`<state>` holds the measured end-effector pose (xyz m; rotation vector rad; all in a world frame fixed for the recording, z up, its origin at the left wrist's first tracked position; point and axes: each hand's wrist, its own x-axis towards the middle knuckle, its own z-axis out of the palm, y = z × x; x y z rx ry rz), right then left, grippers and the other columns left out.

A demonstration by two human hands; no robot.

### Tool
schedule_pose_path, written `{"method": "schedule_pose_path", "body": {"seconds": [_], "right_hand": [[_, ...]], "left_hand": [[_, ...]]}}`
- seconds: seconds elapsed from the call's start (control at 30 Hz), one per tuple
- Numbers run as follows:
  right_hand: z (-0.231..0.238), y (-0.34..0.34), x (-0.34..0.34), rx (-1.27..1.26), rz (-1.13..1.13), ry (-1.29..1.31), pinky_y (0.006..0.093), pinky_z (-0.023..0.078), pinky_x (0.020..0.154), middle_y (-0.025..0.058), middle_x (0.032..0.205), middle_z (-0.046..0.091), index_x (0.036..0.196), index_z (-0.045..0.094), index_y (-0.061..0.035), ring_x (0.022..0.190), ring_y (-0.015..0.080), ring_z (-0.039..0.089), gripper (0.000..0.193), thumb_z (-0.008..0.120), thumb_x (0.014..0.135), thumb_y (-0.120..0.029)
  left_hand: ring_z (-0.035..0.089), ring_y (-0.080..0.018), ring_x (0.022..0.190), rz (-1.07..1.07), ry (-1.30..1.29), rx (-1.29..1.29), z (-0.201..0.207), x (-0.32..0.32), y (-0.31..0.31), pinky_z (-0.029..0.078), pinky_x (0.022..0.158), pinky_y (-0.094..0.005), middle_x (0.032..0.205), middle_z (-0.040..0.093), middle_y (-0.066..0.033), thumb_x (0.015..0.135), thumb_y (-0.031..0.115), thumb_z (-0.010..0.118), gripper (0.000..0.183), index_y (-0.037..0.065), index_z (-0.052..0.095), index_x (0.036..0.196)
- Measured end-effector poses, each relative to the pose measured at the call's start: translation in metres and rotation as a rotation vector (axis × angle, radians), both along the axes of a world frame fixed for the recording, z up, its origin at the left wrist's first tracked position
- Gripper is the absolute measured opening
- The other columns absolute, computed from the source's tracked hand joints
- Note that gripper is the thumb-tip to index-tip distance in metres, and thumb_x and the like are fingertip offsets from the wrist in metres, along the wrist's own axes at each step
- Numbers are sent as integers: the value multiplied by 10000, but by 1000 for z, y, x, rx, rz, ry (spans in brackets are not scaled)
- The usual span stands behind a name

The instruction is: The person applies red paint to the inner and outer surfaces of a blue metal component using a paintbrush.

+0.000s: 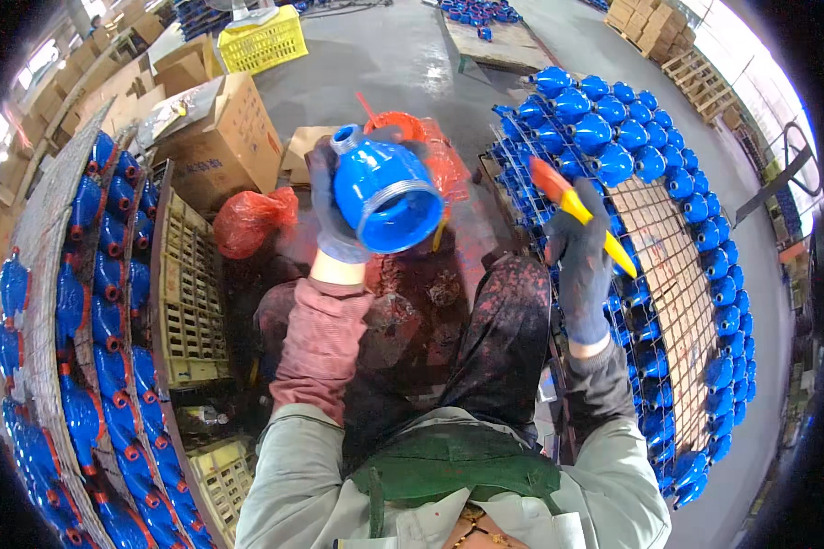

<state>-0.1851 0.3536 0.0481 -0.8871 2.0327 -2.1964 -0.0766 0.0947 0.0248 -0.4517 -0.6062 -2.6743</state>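
Note:
My left hand (325, 197), in a dark glove, is closed round a glossy blue hollow housing (380, 183). The housing has a narrow neck at its upper left and a wide threaded mouth tilted toward me. My right hand (580, 247), also gloved, grips a paintbrush (569, 199) with a yellow handle and a red, paint-covered end pointing up and left. The brush is well apart from the housing. Behind the housing sits a red paint container (398, 123), partly hidden, with crumpled red plastic (447, 163) beside it.
Wire-mesh racks hold rows of blue housings (613, 165) to my right, with cardboard (655, 247) under the mesh. More red-rimmed blue housings (82, 412) stand in layers at left. Nearby are cream crates (192, 293), a cardboard box (215, 142), a red plastic bag (254, 222) and a yellow crate (264, 43).

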Motion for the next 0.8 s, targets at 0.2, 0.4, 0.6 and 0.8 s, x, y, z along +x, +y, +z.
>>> {"method": "schedule_pose_path", "body": {"seconds": [0.2,0.4,0.6,0.8], "right_hand": [[-63,-92,-42,82,133,-82,203,414,649,41,1016,598,1195,603,-32,745,51,502,275,566,929,-91],[-136,-217,-110,247,38,45,299,498,722,45,883,682,1089,655,-34,800,142,627,236,617,907,-180],[-172,-282,-143,321,37,289,365,499,740,144,928,694,1050,666,-53,855,272,672,289,606,886,-283],[-181,-283,-168,270,72,-240,298,455,553,25,733,654,920,684,-25,607,133,584,240,693,850,-254]], "left_hand": [[636,-304,954,326,-181,151,-71,31,-72,513,901,-479,1082,634,-152,906,548,505,523,82,572,1132],[540,-261,1138,222,181,516,-46,58,-85,378,1049,-494,1244,578,-116,861,389,629,478,95,545,1228],[394,-362,1299,340,129,561,-47,80,-87,268,1102,-584,1445,377,-208,847,360,649,681,35,393,1387],[292,-409,1364,398,109,552,-45,75,-86,179,1115,-640,1512,295,-168,880,372,604,646,137,370,1435]]}}
